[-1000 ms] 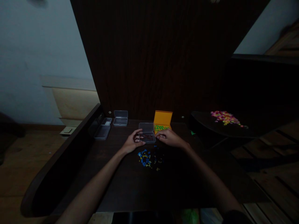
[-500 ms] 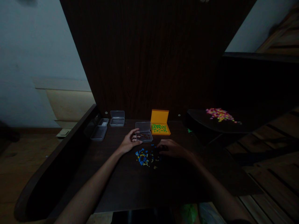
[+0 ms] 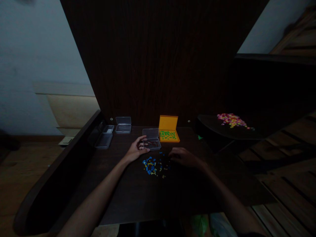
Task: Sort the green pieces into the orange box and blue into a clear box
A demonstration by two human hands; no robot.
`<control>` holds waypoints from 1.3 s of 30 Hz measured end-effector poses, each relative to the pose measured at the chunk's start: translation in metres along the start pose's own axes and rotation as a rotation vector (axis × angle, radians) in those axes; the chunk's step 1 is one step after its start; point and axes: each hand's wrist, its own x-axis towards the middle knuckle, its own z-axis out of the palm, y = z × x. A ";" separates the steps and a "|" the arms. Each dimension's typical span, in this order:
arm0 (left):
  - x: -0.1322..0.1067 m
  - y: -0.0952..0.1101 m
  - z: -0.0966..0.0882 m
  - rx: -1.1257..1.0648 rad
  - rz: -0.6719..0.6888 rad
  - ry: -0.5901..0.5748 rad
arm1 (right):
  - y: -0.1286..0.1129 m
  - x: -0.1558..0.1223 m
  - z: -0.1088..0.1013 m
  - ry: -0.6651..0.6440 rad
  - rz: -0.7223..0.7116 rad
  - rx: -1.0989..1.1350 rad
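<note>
My left hand (image 3: 136, 148) grips the left side of a small clear plastic box (image 3: 151, 133), its thumb along the front and its fingers at the side. The box's lid stands raised, and a few dark reddish bits lie inside. In front of the box is a loose scatter of tiny blue and yellow pieces (image 3: 149, 168). At the right edge of this scatter, my right hand (image 3: 184, 157) hovers low with its fingers bent together. Whatever those fingertips hold, if anything, is lost in shadow. An open orange box (image 3: 168, 122) with small green pieces (image 3: 168, 135) stands beside the clear one.
Two more clear boxes with raised lids, one at the back (image 3: 123, 129) and one farther left (image 3: 103, 141), stand on the dark tabletop (image 3: 138, 197). Pink and yellow pieces (image 3: 232, 120) are heaped on a side shelf at right. A dark panel (image 3: 158, 65) rises behind.
My right hand has shifted slightly right, away from the scattered pieces, and its fingers have drawn closer together. My left hand stays on the clear box.
</note>
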 end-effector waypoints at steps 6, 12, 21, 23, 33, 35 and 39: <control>-0.001 0.002 0.000 0.007 0.016 -0.010 | -0.006 0.005 0.005 0.025 0.011 -0.017; -0.001 0.002 0.001 -0.008 0.005 -0.011 | 0.002 0.008 0.009 0.032 0.013 -0.044; -0.001 0.003 0.001 0.001 -0.002 -0.008 | 0.000 0.009 0.009 0.061 -0.018 -0.004; -0.001 0.003 0.002 -0.002 -0.003 -0.002 | 0.002 0.010 0.012 0.073 -0.022 0.004; -0.001 0.004 0.002 -0.015 -0.002 -0.005 | 0.000 0.010 0.011 0.131 0.026 0.000; -0.001 0.004 0.001 -0.016 -0.003 -0.007 | -0.002 0.008 0.009 0.109 0.008 0.029; -0.002 0.003 0.001 -0.019 0.011 -0.003 | 0.001 0.008 0.010 0.059 -0.006 0.055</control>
